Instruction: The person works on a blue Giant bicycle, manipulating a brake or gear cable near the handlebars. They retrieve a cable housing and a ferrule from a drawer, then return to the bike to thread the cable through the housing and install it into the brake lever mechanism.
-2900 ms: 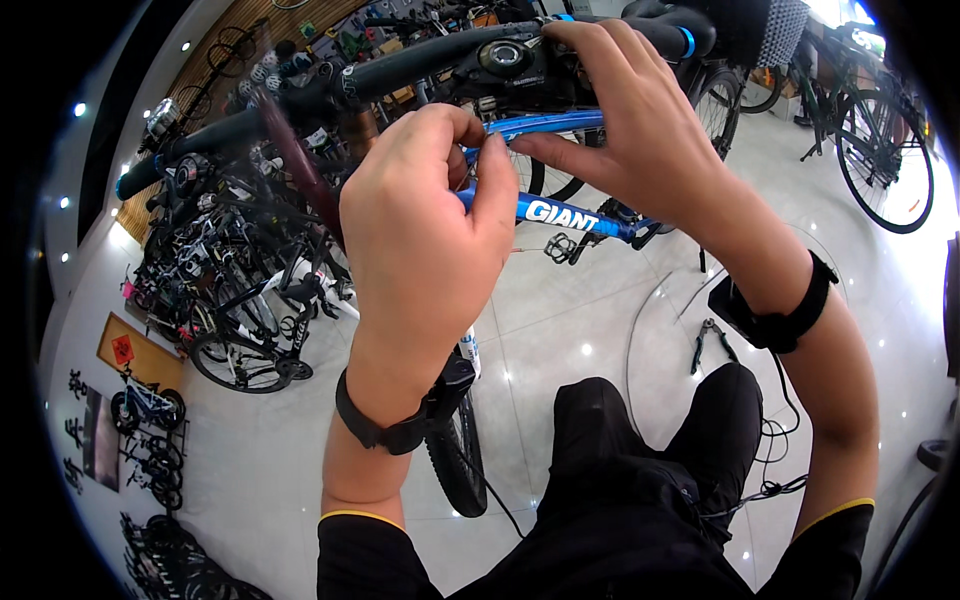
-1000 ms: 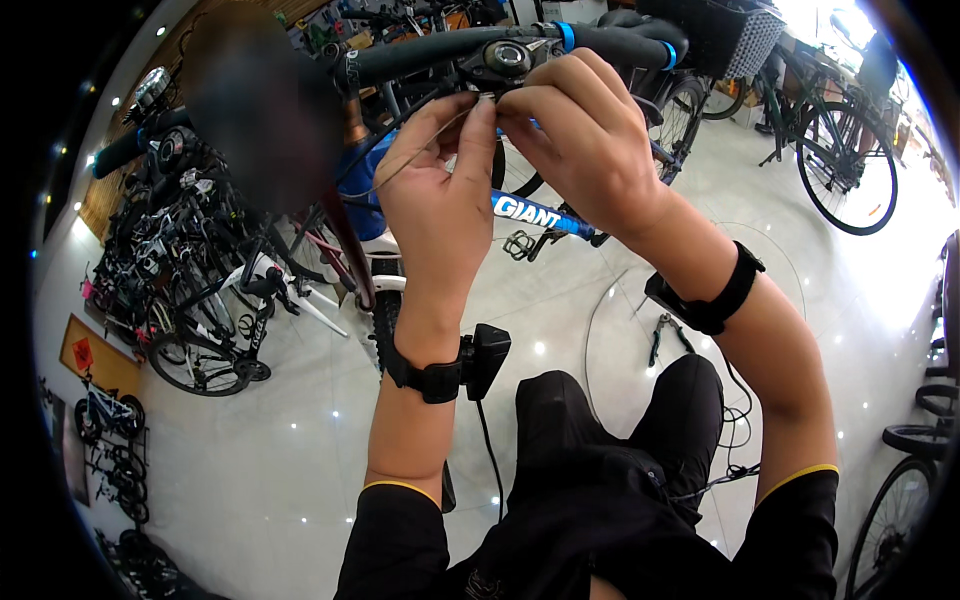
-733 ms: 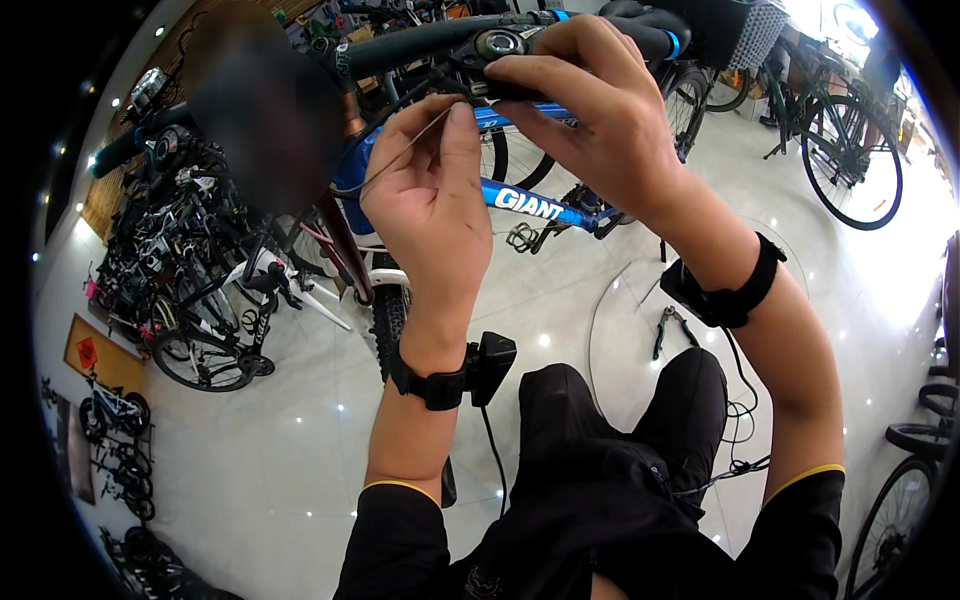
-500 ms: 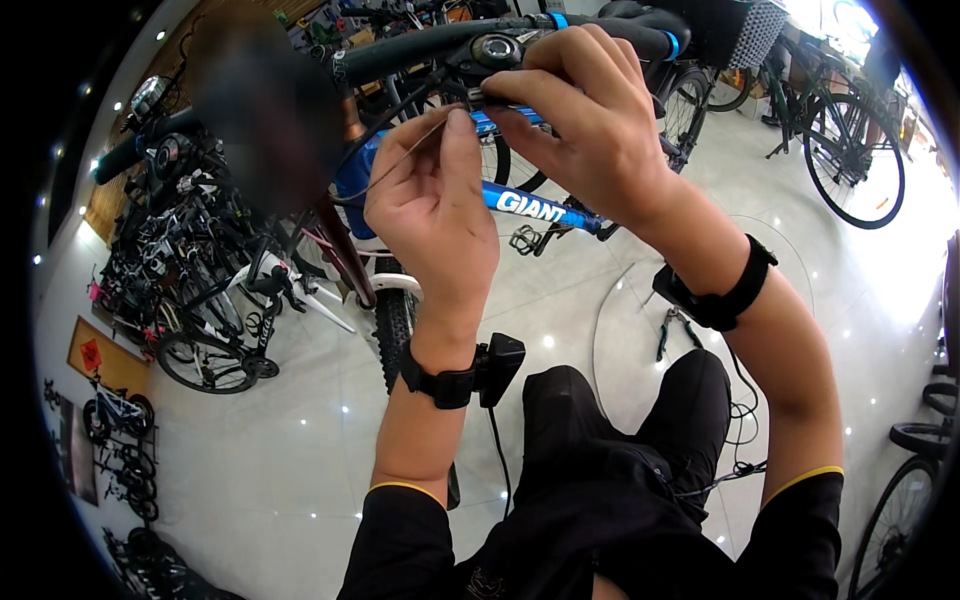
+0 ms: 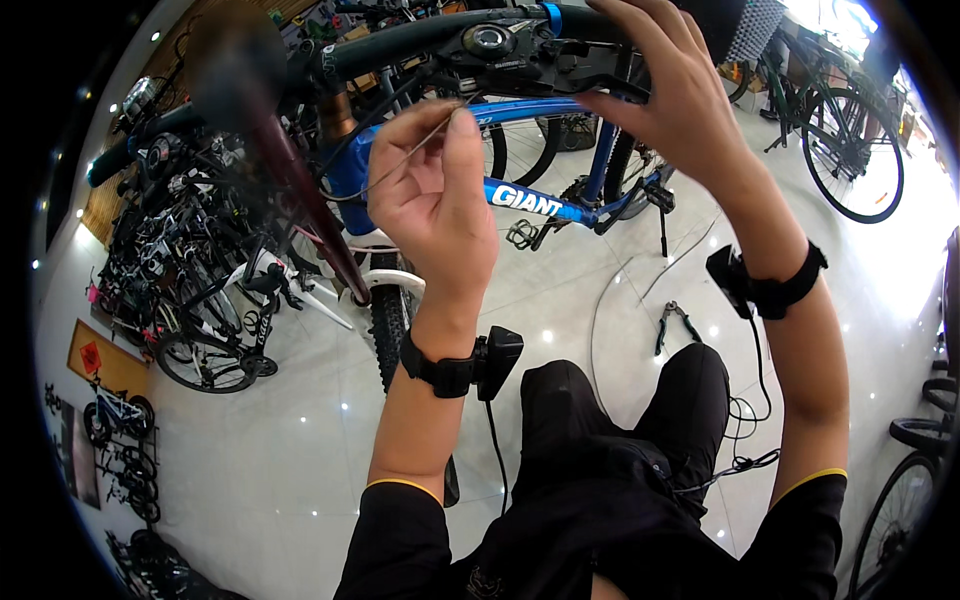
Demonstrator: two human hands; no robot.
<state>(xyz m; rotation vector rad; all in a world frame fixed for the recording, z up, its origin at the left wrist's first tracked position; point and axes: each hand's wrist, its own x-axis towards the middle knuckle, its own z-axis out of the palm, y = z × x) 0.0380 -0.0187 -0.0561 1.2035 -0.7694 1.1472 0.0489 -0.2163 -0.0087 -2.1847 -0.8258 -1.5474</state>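
Observation:
My left hand [image 5: 432, 205] pinches a thin steel cable [image 5: 395, 165] between thumb and fingertips, just below the black handlebar [image 5: 400, 45]. The cable runs down and left from my fingers. My right hand [image 5: 675, 95] reaches up to the black shifter unit [image 5: 510, 55] clamped on the bar, fingers curled around its lever side. A blue bicycle frame [image 5: 545, 205] stands behind both hands. Each wrist wears a black strap with a small device.
A pair of pliers [image 5: 672, 325] and a loose cable [image 5: 640, 290] lie on the glossy white floor. Several parked bicycles [image 5: 190, 290] crowd the left side. Another bicycle [image 5: 850, 150] stands at the right. A front tyre [image 5: 388, 320] sits just below my left hand.
My hands, joined at the bar before, have parted. The left hand has drawn the cable down and left away from the shifter while the right stayed up on the shifter.

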